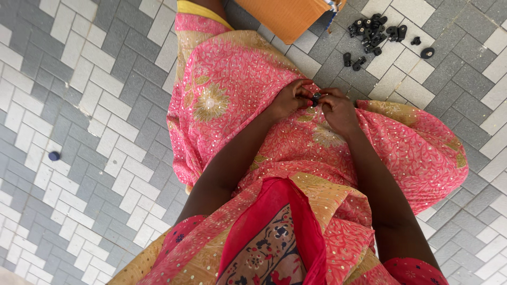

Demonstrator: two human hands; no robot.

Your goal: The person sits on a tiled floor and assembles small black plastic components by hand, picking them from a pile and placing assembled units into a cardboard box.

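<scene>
A small black part (315,98) is pinched between both hands over the lap, just above the pink patterned cloth (237,84). The left hand (289,100) is curled, its fingertips closed on the part's left side; the right hand (338,110) is bent over it from the right, thumb and fingers pressed against it. The two hands are touching or nearly touching around the part, and most of it is hidden by the fingers, so its shape cannot be told.

The likeliest slip is judged to be a drop: the part is small and held only by fingertips, and if pressure is applied unevenly it could spring loose. It would then be caught in the folds of the cloth or carried off the knee onto the grey and white paving (95,132), where a dark piece would be hard to spot on the grey blocks. A loose fold could also be nipped between the part and the fingers.

Room for moving is limited near the body by the draped cloth and the knees. To the far right a heap of black parts (372,31) is spread on the paving, with a few strays and a round piece (427,53) beside it, well within an arm's sweep and easily scattered. At the far edge a cardboard box (288,18) closes that side. The left is open paving, with only a small dark blue cap (54,155) lying well apart.
</scene>
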